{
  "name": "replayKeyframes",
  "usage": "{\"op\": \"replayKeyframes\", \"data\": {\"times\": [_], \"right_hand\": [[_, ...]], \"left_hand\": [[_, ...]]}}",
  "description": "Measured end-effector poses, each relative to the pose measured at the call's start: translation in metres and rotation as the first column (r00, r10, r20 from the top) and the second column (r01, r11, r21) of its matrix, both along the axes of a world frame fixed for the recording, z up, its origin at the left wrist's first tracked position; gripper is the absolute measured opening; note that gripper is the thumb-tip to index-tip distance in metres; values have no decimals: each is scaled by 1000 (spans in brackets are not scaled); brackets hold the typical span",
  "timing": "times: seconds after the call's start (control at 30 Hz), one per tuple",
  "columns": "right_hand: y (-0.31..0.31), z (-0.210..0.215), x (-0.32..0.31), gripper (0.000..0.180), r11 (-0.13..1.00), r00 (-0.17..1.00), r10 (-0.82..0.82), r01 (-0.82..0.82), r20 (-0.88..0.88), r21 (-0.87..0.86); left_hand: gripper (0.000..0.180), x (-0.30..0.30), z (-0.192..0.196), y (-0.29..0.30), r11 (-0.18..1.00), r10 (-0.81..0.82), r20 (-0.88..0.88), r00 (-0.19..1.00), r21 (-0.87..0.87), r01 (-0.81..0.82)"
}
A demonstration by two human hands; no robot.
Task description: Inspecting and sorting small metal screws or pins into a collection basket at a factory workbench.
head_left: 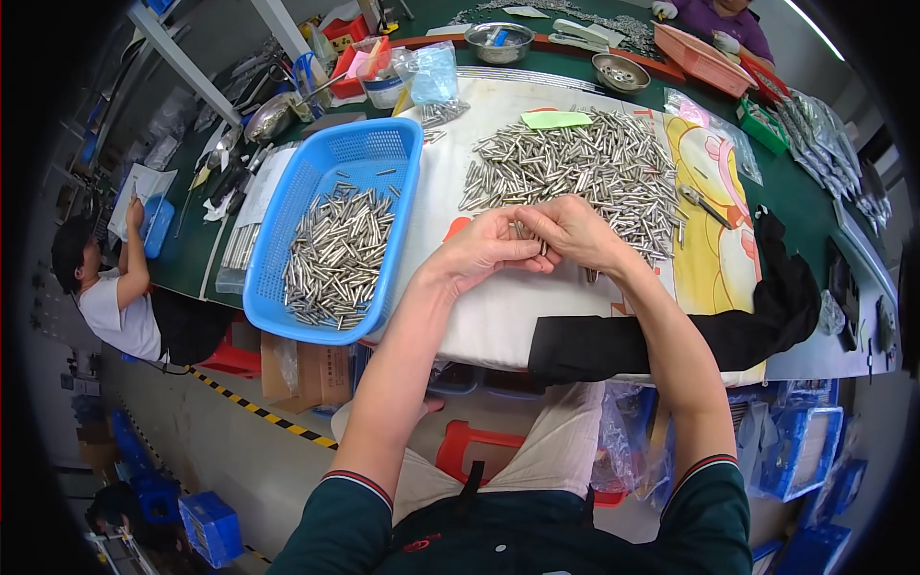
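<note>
Head view: nearest the camera, the person's forearms rise from the lower edge and meet over the white cloth (498, 316) at the table's near edge. The left hand (484, 251) and right hand (575, 233) touch, fingertips pinching a few small metal pins (537, 241) between them. The loose pin heap (585, 168) lies just beyond, within easy reach; the blue basket (331, 235) of pins sits beside it at the left.

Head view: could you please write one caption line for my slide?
Two hands, left hand and right hand, hold small metal pins between a loose pile and a blue basket.
</note>
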State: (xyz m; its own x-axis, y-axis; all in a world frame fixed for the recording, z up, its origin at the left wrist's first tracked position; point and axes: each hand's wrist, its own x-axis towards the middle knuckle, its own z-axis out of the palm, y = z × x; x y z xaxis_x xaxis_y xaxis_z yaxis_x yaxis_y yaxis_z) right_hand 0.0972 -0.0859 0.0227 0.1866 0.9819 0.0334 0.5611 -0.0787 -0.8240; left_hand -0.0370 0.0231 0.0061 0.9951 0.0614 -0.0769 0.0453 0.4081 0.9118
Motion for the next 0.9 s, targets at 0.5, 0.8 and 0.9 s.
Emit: {"op": "replayKeyframes", "data": {"times": [0.5, 0.8, 0.9], "right_hand": [[-5, 13, -9, 33, 976, 976, 210, -213, -58, -51], [-6, 6, 4, 39, 999, 867, 22, 3, -498, 49], [-1, -1, -4, 38, 966, 327, 258, -85, -909, 244]], "left_hand": [[67, -7, 15, 4, 958, -227, -73, 971, 164, 236], [75, -9, 20, 5, 990, 105, 185, 977, 72, -120], [73, -1, 3, 8, 844, 328, 416, 848, 273, -461]]}}
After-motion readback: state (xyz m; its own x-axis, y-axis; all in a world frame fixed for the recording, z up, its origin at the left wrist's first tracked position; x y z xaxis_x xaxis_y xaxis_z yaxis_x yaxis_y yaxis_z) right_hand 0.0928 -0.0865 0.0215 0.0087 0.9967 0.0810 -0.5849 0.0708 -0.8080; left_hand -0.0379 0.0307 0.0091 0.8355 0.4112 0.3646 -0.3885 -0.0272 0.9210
